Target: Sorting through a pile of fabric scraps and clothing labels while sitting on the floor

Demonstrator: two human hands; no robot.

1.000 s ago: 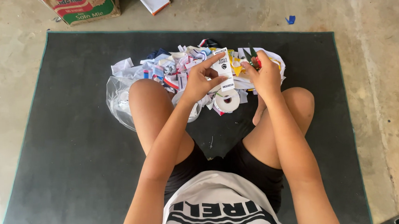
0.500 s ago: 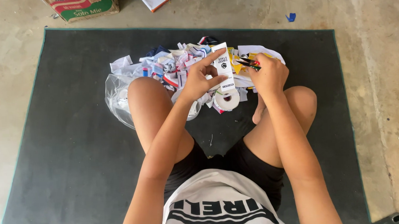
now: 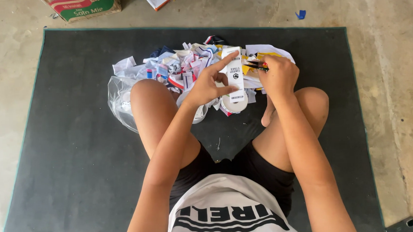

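One white label strip [image 3: 235, 76], black-printed, held upright

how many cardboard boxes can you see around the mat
1: a cardboard box on the concrete floor past the far left corner of the dark mat, cut off by the picture's top edge. Others may lie out of view.

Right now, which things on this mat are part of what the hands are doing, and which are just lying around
In use:
left hand holding up the white label strip
right hand with a small dark tool at the strip
roll of label tape
heap of cut labels

Lying about:
clear plastic bag
cardboard box
blue scrap
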